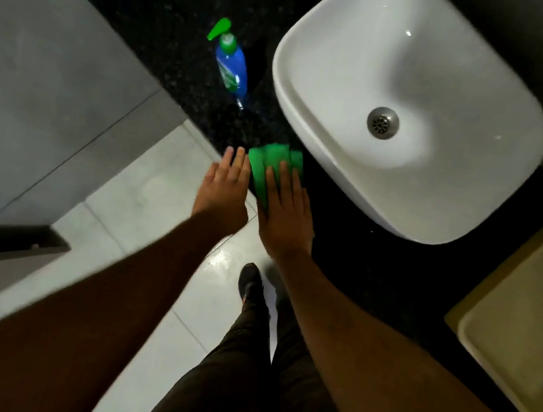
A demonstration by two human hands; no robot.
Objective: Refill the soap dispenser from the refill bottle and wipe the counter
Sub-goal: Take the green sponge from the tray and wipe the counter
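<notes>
A blue soap dispenser (232, 65) with a green pump head stands on the black speckled counter (168, 36), left of the sink. A folded green cloth (270, 167) lies on the counter's front edge. My right hand (285, 211) lies flat on the cloth, fingers spread, pressing it down. Just left of the cloth, my left hand (225, 189) hovers at the counter's edge with fingers extended and nothing in it. No refill bottle is in view.
A white basin (314, 83) with a metal drain sits on the counter to the right. A beige tray (520, 328) lies at the far right. Grey wall panels stand to the left; pale floor tiles and my legs are below.
</notes>
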